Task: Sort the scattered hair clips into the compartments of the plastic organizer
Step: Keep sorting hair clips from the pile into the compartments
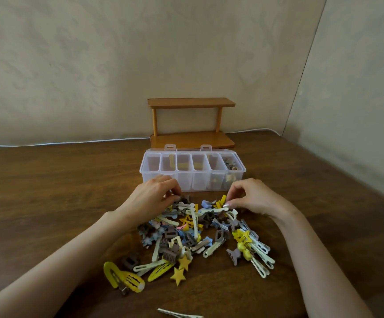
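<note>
A pile of hair clips [193, 235] in yellow, cream, brown, blue and grey lies on the wooden table. Behind it stands the clear plastic organizer [192, 177] with several compartments; the rightmost ones hold a few small clips. My left hand [156, 198] is at the pile's far left edge, its fingers pinching a small dark brown clip [184, 199]. My right hand [253, 197] is at the pile's far right edge, thumb and fingers pinching a yellow clip [221, 202].
A small two-tier wooden shelf [191, 122] stands behind the organizer against the wall. A lone cream clip [179, 314] lies at the near table edge. A white cable [64, 143] runs along the table's back edge. The wall corner is at the right.
</note>
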Available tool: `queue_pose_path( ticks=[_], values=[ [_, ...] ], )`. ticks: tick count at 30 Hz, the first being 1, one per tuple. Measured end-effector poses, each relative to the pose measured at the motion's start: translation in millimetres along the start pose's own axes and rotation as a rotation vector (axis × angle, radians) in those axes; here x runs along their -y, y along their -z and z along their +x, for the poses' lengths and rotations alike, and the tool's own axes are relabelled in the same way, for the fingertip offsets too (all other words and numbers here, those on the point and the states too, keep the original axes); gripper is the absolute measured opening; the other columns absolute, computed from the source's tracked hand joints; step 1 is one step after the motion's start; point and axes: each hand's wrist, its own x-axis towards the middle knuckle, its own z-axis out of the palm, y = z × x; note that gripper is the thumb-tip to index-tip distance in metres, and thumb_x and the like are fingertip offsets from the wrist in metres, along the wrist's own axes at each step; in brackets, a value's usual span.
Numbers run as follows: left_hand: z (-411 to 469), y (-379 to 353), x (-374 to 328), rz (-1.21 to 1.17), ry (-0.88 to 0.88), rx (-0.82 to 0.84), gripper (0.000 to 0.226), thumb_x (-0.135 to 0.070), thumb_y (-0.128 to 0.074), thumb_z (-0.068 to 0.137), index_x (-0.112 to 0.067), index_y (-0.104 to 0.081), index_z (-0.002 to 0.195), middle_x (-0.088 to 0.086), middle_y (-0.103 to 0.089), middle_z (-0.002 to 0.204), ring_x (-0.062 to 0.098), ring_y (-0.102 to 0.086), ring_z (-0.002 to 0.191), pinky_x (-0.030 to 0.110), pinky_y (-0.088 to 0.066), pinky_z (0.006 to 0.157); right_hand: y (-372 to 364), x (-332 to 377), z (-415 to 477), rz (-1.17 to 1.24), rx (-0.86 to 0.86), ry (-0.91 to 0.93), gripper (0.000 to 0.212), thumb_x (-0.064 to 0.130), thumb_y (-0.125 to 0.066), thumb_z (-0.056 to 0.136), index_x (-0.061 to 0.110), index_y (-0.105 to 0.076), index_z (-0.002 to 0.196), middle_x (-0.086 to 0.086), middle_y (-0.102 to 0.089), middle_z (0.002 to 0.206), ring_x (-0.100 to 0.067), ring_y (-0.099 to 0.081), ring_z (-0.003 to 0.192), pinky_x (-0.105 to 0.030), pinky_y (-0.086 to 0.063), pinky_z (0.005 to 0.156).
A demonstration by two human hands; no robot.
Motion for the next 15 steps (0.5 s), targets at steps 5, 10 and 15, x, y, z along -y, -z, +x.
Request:
queue_pose_path(
  ticks=[5, 10, 15],
  values=[
    [0, 0, -1, 0.004, -0.023, -0.013, 0.012, -0.026, -0.057, 0.089, -0.022, -0.060, 0.100, -0.008, -0.058, 0.101, 0.004, -0.052, 0.090, 0.027, -0.052, 0.077, -1, 3, -2, 0.085, 0.003, 0.041, 0.012, 0.017, -0.072, 0.081, 0.023, -0.065, 0.089, 0.004, -0.064, 0.093, -0.006, -0.061, 0.084, -0.019, -0.046, 0.067],
    [-2, -2, -2, -0.002, -0.037, 0.003, 0.023, -0.027, -0.057, 0.089, -0.024, -0.059, 0.112, -0.009, -0.059, 0.107, 0.003, -0.051, 0.095, 0.025, -0.050, 0.078, 5, 5, -5, 0.354, -0.072, 0.111, 0.021, 0.004, -0.064, 0.085, 0.020, -0.069, 0.097, -0.002, -0.066, 0.089, -0.007, -0.062, 0.070, -0.019, -0.051, 0.061],
    [-1, -3, -5, -0.020, -0.085, 0.079, 0.028, -0.025, -0.055, 0.091, -0.031, -0.057, 0.118, -0.014, -0.056, 0.112, -0.002, -0.045, 0.102, 0.013, -0.037, 0.080, 3, 13, -5, 0.629, -0.163, 0.169, 0.016, -0.003, -0.060, 0.085, 0.008, -0.065, 0.095, -0.013, -0.063, 0.095, -0.021, -0.069, 0.075, -0.027, -0.057, 0.067]
  ],
)
